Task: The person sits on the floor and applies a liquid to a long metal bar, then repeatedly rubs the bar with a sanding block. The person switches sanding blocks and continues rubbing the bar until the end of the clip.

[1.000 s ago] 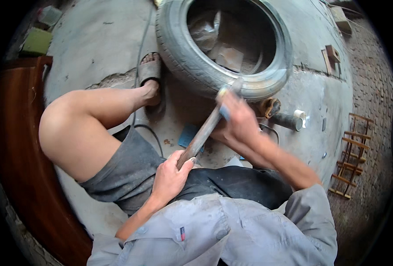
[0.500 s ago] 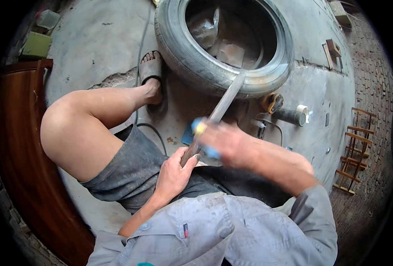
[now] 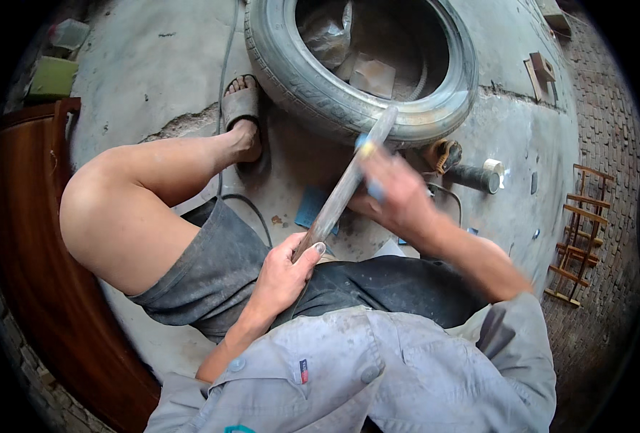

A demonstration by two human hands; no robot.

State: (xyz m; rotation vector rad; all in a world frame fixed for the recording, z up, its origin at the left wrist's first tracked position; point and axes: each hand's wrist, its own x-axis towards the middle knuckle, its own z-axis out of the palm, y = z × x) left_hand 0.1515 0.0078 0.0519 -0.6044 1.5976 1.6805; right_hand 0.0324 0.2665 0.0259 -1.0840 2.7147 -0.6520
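My left hand [image 3: 286, 276] is closed round the near end of a long flat wooden stick [image 3: 334, 203], thumb on top. The stick slants up and away, its far end resting on the rim of a worn grey tyre [image 3: 284, 68]. My right hand [image 3: 395, 180], smeared by motion, wraps the stick near its far end. A piece of blue sandpaper [image 3: 375, 192] shows between its fingers and the wood, with a yellow patch at the fingertips that I cannot make out.
Blue sheet [image 3: 310, 207] lies beneath the stick. Right of it are a corded power tool [image 3: 471, 175] and a white tape roll [image 3: 493, 170]. Inside the tyre sit a clear plastic bag [image 3: 327, 47] and a square block [image 3: 372, 76]. Reddish-brown wood panel [image 3: 67, 289] stands left; small wooden frames [image 3: 581, 238], right.
My right hand has slid up the stick, away from my left hand and toward the tyre. My left hand keeps its hold near the same place. The whole view has shifted slightly.
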